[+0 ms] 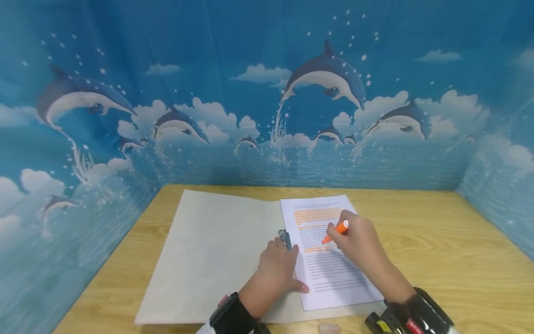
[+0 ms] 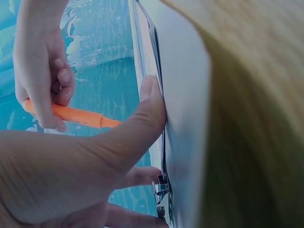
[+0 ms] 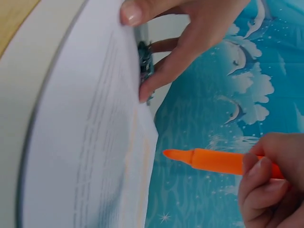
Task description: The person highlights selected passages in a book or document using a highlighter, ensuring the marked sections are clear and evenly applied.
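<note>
My right hand [image 1: 358, 237] pinches an orange highlighter [image 1: 335, 231], its tip pointing down and left over a printed sheet of paper [image 1: 346, 297]. In the right wrist view the highlighter [image 3: 216, 160] shows its tip apart from the page. Orange bands mark lines in the upper half of the sheet. My left hand [image 1: 277, 269] rests at the sheet's left edge, the thumb [image 2: 151, 104] pressing on the paper and the other fingers by a metal clip [image 1: 285, 238]. The sheet lies on the right side of an opened pale folder [image 1: 217, 250].
The folder spreads over a wood-grain table [image 1: 434, 232]. A small pale block [image 1: 329, 328] lies at the near edge, below the folder. Behind and at both sides hangs a blue curtain [image 1: 250, 41] printed with dolphins.
</note>
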Motion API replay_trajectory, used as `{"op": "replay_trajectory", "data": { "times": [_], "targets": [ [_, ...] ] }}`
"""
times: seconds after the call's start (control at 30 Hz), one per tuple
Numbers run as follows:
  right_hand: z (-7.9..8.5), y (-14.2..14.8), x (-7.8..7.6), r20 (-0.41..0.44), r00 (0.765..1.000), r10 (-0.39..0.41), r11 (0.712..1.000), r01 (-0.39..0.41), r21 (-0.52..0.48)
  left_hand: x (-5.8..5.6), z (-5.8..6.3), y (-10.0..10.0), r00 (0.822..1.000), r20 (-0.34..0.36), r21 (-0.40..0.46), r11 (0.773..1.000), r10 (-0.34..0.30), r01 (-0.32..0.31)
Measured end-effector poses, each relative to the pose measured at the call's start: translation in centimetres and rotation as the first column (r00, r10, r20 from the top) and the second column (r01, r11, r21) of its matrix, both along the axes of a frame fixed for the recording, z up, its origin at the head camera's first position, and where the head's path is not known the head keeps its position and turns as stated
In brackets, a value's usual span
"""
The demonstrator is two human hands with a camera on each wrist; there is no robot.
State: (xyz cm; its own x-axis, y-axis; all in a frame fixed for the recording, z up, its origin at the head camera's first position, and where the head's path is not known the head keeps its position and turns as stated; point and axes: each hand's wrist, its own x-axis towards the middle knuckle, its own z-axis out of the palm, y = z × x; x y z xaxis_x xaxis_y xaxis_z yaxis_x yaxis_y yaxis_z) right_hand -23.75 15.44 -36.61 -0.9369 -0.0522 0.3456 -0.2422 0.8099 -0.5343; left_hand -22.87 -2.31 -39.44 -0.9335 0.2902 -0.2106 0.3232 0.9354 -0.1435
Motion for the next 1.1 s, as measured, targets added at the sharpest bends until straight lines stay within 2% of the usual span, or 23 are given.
{"op": "replay_trajectory", "data": {
  "times": [0.2,0.4,0.6,0.77,1.1],
  "targets": [
    [0.5,-0.4,0.4,0.128,0.991,0.046,0.997,-0.036,-0.075,0.1,0.0,-0.2,1.000,0.012,0.023,1.000,0.015,-0.015],
    [0.2,-0.6,1.0,0.191,0.978,0.084,0.992,-0.065,-0.107,0.2,-0.1,-0.1,1.000,0.017,0.049,0.999,0.022,-0.023],
    [-0.8,-1.7,1.4,0.164,0.976,0.143,0.988,-0.130,-0.084,0.2,-0.2,0.0,1.000,0.020,0.050,0.998,0.021,-0.022],
    [-1.2,-2.2,1.6,0.127,0.982,0.139,0.990,-0.134,-0.049,0.2,0.0,-0.1,0.999,0.027,0.066,0.997,0.031,-0.033],
    [-1.2,-2.6,1.4,0.141,0.981,0.130,0.991,-0.128,-0.023,0.1,0.3,-0.2,0.999,0.019,0.026,0.999,0.026,-0.026]
  ]
}}
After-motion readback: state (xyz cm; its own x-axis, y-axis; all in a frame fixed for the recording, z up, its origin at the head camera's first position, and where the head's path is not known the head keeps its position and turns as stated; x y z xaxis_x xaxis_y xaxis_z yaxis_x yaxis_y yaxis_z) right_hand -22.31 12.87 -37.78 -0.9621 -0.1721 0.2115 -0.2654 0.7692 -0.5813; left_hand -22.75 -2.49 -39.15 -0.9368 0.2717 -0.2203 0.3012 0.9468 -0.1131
